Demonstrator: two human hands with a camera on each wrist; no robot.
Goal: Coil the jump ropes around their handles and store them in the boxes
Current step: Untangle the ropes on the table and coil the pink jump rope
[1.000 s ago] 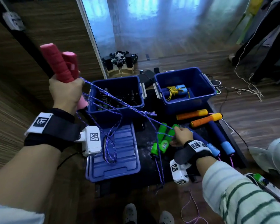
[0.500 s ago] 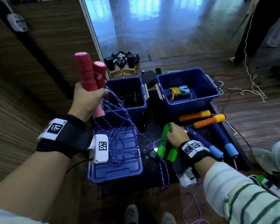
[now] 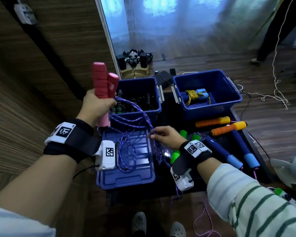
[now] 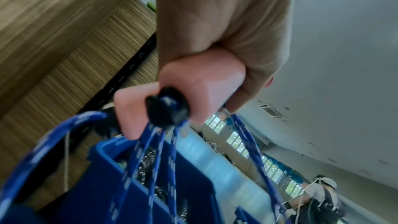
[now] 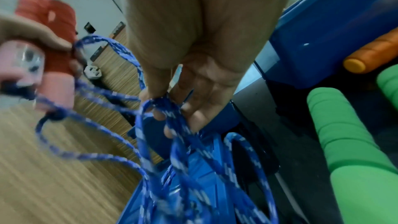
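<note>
Your left hand [image 3: 96, 106] hides the middle of the red handles [image 3: 101, 81]. Inside the left box [image 3: 154, 110], beside those handles, the dark contents are too dim to identify.

Rope loops [image 3: 126, 130] across left box [image 3: 154, 100] mouth

Black mat [image 3: 166, 108] on wooden floor [image 3: 272, 120], bearing 2 blue boxes [image 3: 236, 98], a lid [image 3: 126, 177], and apparently 6 loose handles [image 3: 212, 121].

Head view looks down; wrist views, close, share the rope [image 3: 135, 120].
</note>
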